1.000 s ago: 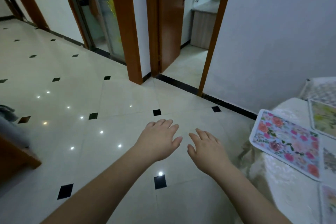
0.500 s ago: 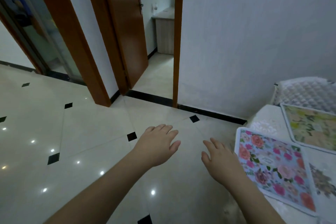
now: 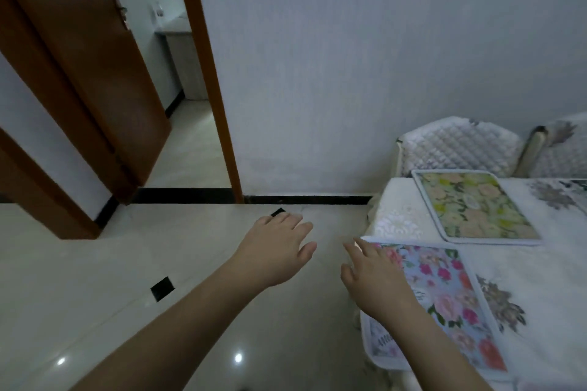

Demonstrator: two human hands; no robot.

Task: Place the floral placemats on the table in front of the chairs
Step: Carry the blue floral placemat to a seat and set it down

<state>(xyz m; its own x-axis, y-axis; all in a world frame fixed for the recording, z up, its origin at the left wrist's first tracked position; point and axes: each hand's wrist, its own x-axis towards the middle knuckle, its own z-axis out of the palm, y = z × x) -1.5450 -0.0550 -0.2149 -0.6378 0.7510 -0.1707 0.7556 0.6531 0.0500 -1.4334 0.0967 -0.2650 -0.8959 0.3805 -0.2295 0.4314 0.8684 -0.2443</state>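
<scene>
L hand (image 3: 276,251): palm down, fingers relaxed and loosely spread, grasping nothing; hangs over floor at approx 9 o'clock of table corner.
R hand (image 3: 376,279): palm down, fingers straight, nothing grasped; over left edge of pink placemat, contact w/ mat cannot be told.
Pink floral placemat (image 3: 444,295): flat on table (image 3: 540,279), blue ground w/ pink/red roses, at near-left corner; its left edge overhangs table edge slightly.
Yellow-green floral placemat (image 3: 473,209): flat on table at 12 o'clock of pink mat, apart from it, directly in front of quilted chair.
3rd mat (image 3: 576,192): only a corner visible at 3 o'clock edge of view, pattern unclear.
Quilted chair back (image 3: 457,146): white, at 12 o'clock side of table, against wall.
2nd chair (image 3: 559,146): at 3 o'clock of first, partly cut off.
Tablecloth: white, grey flower prints.
Floor (image 3: 158,263): glossy cream tile, small black insets.
Door (image 3: 89,57): brown wood, open, at 10 o'clock.
</scene>
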